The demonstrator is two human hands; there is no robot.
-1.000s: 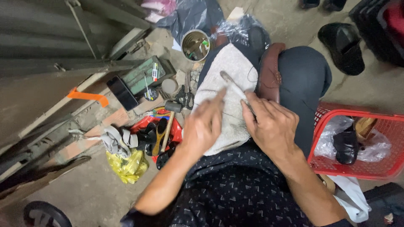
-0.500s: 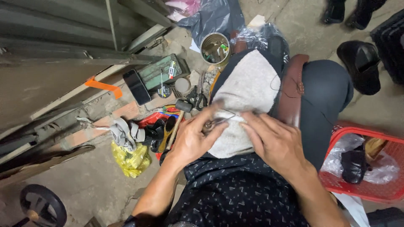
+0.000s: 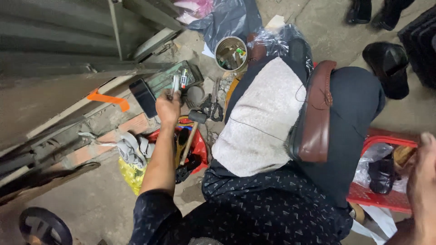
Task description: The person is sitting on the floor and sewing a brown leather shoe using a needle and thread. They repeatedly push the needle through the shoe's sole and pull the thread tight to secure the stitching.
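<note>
- Reaching toward the upper middle of the head view, the left hand (image 3: pixel 167 108) is closed on a small tool (image 3: pixel 175 84), lifted above the floor clutter.
- A brown shoe (image 3: pixel 315 119) is rested on the lap cloth (image 3: pixel 263 122), kept within reach.
- The right hand (image 3: pixel 422 181) is cut off at the right edge; its grip cannot be told.

Dark patterned short-sleeved shirt (image 3: pixel 254 213), dark trousers (image 3: pixel 359 113), bare forearms.

A rough grey concrete floor (image 3: pixel 313 22) is filling the view, stained and cracked near a strip of reddish brick (image 3: pixel 113 136). Along the left, dark corrugated metal shutters (image 3: pixel 50 41) are leaning over the ground – an orange tape scrap (image 3: pixel 106 98) is clinging to the pale ledge below them. Dim, even light is falling from above, leaving soft shadows under the metal.
</note>
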